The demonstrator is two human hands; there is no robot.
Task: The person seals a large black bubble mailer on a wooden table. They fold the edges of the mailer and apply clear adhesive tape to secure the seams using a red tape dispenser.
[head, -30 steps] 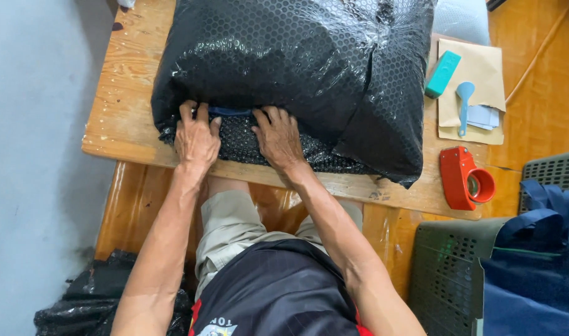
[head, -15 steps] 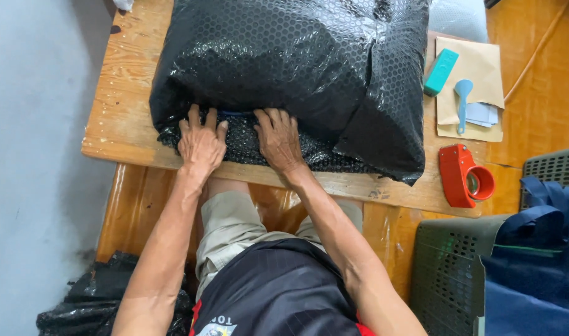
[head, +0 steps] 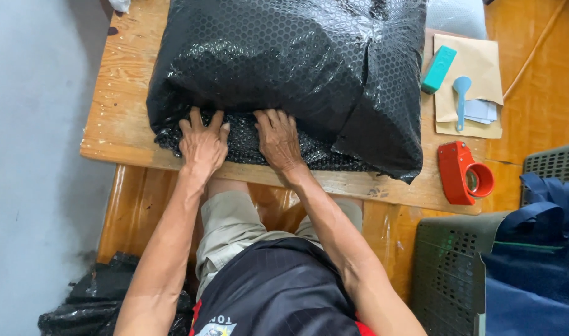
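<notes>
On the table (head: 119,134), the blue strip seen earlier between the hands is now hidden, and both hands are pressed flat with fingers spread: left hand (head: 202,146) at 9 o'clock of right hand (head: 278,140). One bundle (head: 284,74), black, glossy and bubble-wrapped, is counted, with one red tape gun (head: 462,174) at its 4 o'clock.

Glossy wooden table (head: 119,134) on grey concrete floor (head: 29,186), orange wooden boards (head: 533,81) beyond, daylight.
</notes>
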